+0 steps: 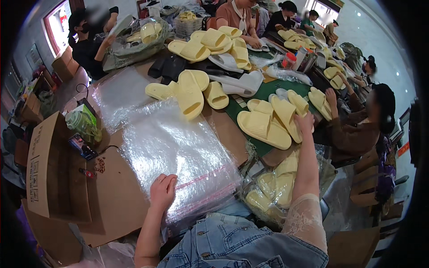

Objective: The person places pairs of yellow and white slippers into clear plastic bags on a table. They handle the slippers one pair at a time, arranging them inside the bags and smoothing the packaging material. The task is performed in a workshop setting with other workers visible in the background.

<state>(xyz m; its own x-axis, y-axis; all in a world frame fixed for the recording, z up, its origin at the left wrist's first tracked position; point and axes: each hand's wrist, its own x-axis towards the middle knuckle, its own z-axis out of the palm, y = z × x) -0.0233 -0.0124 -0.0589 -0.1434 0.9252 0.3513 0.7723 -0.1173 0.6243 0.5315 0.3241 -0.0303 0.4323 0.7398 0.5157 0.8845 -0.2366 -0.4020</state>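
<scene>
My right hand (305,123) reaches out to a pile of pale yellow slippers at the right of the table, its fingers closed round the edge of one slipper (286,117). Beside that one, another yellow slipper (261,127) lies on the green mat (232,109). My left hand (163,191) is curled closed at the left edge of a stack of clear plastic bags (174,147); whether a bag is pinched in it is hidden. Under my right forearm, a clear sack (268,187) holds more yellow slippers.
An open cardboard box (58,174) stands at the left, with a green-lidded jar (82,123) behind it. More yellow slippers (192,91) and black ones (167,67) pile up mid-table. Several co-workers sit around the far and right sides; one person's hand (331,100) is near my right hand.
</scene>
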